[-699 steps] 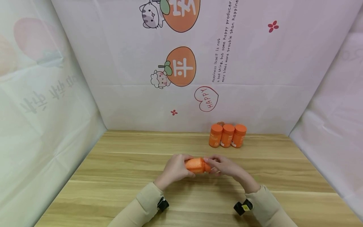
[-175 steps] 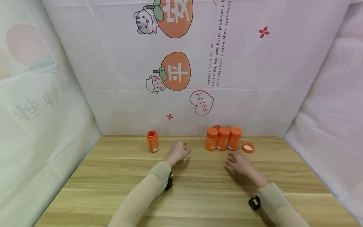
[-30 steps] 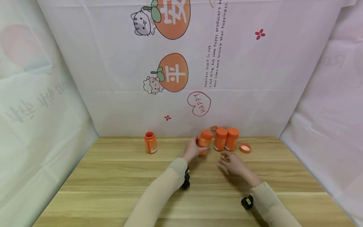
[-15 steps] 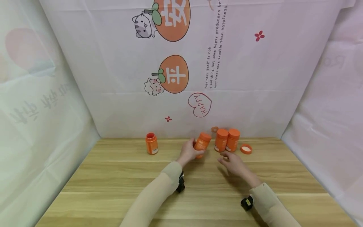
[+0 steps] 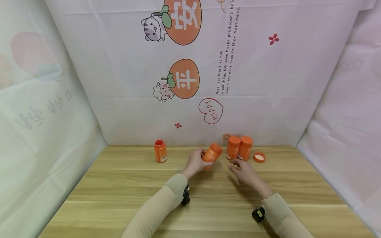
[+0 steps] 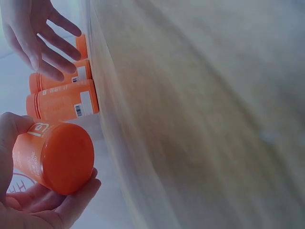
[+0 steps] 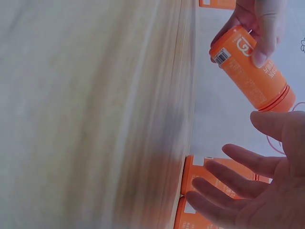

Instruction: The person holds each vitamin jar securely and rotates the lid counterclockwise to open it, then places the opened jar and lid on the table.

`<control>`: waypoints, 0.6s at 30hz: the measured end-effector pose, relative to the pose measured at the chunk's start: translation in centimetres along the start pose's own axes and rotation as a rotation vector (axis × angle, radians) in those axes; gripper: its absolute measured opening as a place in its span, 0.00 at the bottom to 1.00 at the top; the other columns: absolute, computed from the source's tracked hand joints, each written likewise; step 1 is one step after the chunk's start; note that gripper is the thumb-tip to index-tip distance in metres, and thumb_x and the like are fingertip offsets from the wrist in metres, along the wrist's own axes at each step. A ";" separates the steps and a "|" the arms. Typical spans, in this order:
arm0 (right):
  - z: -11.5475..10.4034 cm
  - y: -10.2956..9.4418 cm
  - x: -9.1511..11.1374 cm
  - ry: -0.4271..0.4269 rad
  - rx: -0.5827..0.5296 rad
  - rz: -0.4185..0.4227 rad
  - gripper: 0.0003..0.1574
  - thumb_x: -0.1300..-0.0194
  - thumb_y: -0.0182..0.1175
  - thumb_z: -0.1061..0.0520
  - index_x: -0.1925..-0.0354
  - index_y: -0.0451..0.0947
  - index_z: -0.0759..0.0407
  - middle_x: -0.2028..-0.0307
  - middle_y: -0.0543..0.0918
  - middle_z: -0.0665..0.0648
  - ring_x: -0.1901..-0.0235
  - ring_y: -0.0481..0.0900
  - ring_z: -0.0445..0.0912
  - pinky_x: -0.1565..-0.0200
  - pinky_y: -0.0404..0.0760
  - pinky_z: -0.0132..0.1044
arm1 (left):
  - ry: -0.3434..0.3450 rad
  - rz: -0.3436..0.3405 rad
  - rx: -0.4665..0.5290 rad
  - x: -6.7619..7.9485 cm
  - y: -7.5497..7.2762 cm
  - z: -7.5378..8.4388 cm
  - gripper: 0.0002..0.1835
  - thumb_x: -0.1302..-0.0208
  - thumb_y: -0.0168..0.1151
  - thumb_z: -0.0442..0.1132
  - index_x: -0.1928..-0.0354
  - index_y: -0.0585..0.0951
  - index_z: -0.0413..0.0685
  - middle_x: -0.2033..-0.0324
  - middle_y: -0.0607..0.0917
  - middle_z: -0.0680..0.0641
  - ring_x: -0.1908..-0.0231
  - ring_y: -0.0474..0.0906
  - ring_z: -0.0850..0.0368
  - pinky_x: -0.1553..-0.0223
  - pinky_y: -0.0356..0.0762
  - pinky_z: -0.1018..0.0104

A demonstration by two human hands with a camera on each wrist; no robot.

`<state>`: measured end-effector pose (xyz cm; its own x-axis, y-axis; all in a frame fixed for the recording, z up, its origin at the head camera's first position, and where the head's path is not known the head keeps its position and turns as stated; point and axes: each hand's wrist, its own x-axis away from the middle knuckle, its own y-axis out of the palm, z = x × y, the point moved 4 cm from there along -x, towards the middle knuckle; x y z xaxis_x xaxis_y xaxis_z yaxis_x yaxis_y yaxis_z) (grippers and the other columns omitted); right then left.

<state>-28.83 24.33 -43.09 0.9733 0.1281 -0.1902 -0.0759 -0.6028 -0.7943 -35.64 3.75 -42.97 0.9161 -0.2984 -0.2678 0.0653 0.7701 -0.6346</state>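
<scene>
My left hand [image 5: 195, 163] grips an orange pill bottle [image 5: 212, 154] round its body, its cap tilted up to the right. In the left wrist view the base of this bottle [image 6: 69, 157] faces the camera, thumb on one side and fingers on the other. The right wrist view shows its barcode and white print, and the cap end pointing toward my right hand. My right hand [image 5: 244, 172] has loosely spread fingers and holds nothing. It hovers in front of two capped orange bottles [image 7: 224, 174] standing side by side.
An uncapped orange bottle [image 5: 160, 151] stands upright at the back left of the wooden table [image 5: 208, 211]. Right of the capped pair lies a loose orange cap [image 5: 259, 157], pale inside up. A printed white sheet [image 5: 253, 109] hangs behind the table.
My left hand has taken a bottle from the row of three, drawn it left and toward me, and tipped it further. Earlier, one bottle was uncapped and set down at left. My right hand barely moved lately.
</scene>
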 end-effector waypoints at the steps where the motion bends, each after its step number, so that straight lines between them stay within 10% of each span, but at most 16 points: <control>1: 0.0 0.0 0.0 -0.001 0.000 0.004 0.26 0.31 0.54 0.49 0.45 0.73 0.67 0.46 0.78 0.69 0.49 0.78 0.63 0.50 0.76 0.55 | 0.002 -0.003 -0.005 0.1 -0.1 0.0 0.22 0.55 0.76 0.45 0.59 0.78 0.45 0.66 0.83 0.49 0.68 0.76 0.62 0.65 0.74 0.69; 18: -0.9 0.4 -0.2 -0.016 -0.052 0.046 0.26 0.30 0.53 0.49 0.44 0.73 0.67 0.48 0.79 0.69 0.49 0.77 0.63 0.49 0.75 0.56 | 0.029 -0.033 -0.035 2.1 -1.3 0.3 0.23 0.55 0.76 0.47 0.57 0.82 0.45 0.65 0.85 0.50 0.69 0.76 0.63 0.66 0.74 0.70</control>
<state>-28.88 23.35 -42.90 0.9654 0.1119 -0.2354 -0.1086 -0.6483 -0.7536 -33.68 2.24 -42.51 0.9018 -0.3402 -0.2665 0.0812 0.7391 -0.6686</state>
